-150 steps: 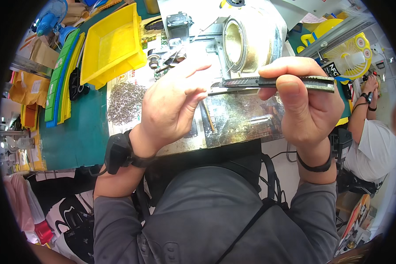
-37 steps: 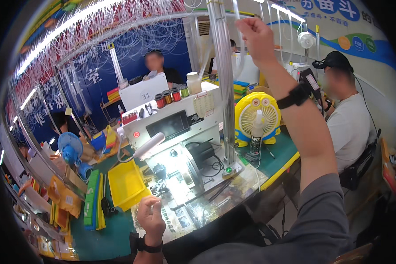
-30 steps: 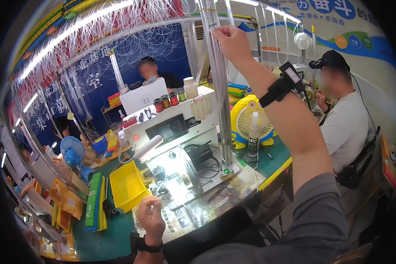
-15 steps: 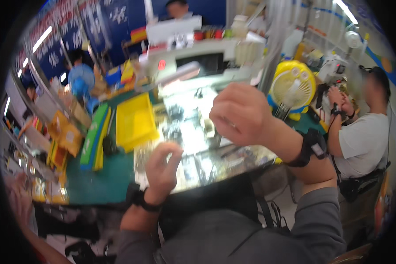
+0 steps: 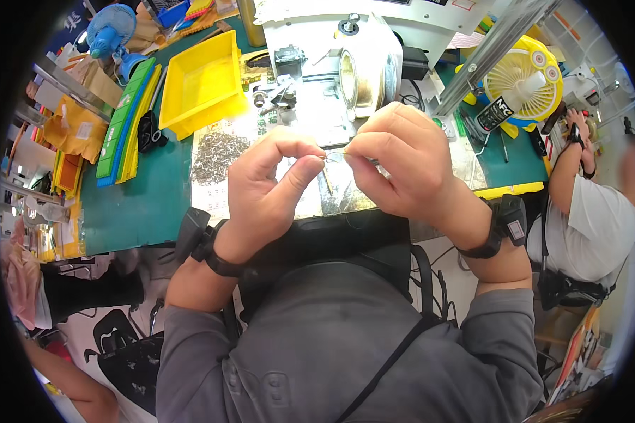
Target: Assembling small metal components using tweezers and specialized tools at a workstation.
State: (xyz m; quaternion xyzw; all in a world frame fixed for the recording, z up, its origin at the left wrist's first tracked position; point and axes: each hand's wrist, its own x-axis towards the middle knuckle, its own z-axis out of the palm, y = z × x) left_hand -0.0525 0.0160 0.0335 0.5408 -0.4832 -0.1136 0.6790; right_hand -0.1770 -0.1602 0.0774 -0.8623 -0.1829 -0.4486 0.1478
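Observation:
Between my two hands a thin wire (image 5: 336, 153) spans a short gap, above the front of a brightly lit bench. My left hand (image 5: 264, 185) pinches one end of it between thumb and index finger. The thumb and fingers of my right hand (image 5: 409, 163) are closed on the other side. A fine strand seems to hang below, over the table's edge. Just beyond my hands stands a white machine (image 5: 296, 28) with a round spool (image 5: 358, 83) on its front. To the left of my left hand lies a heap of small metal pieces (image 5: 217, 156).
A yellow tray (image 5: 203, 81) sits at the back left, beside a green, blue and yellow strip stack (image 5: 125, 120). Right of the machine are a metal post (image 5: 497, 60), a yellow fan (image 5: 525, 74) and a bottle (image 5: 508, 106). A co-worker (image 5: 582, 218) sits at the right.
My hands were apart, the right one raised higher; they have come together with the wire between them. The view has tipped down toward the bench and my lap.

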